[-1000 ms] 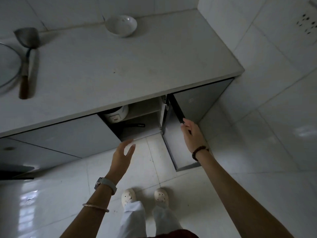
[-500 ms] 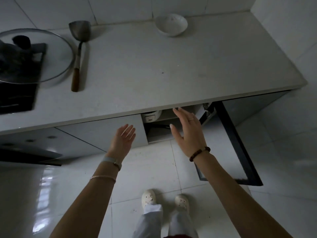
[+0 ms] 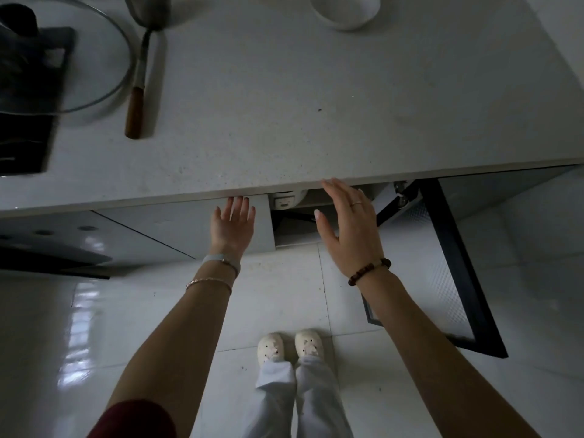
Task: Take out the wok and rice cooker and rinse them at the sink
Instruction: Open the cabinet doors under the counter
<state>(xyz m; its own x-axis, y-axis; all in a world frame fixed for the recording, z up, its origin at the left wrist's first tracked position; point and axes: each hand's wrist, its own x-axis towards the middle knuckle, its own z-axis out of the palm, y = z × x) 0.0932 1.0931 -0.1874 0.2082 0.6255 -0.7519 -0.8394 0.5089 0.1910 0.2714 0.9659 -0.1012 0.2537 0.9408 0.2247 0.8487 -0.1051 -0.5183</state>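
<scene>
Left hand (image 3: 232, 222): fingers straight, slightly spread, holding nothing. Lies over the closed panel (image 3: 177, 229) left of the opening, tips at the table (image 3: 284, 121) edge. Contact with panel: cannot tell

Right hand (image 3: 350, 230): fingers straight, thumb out, holding nothing. In front of the open cabinet (image 3: 294, 240), tips at table edge

Rice cooker (image 3: 287, 200): white, inside cabinet, high up, just under table edge, between the two hands. Only its front shows

Door (image 3: 455, 263): swung open, right of right hand

On table: spatula (image 3: 139, 86), bowl (image 3: 346, 12), glass lid (image 3: 104, 77)
</scene>
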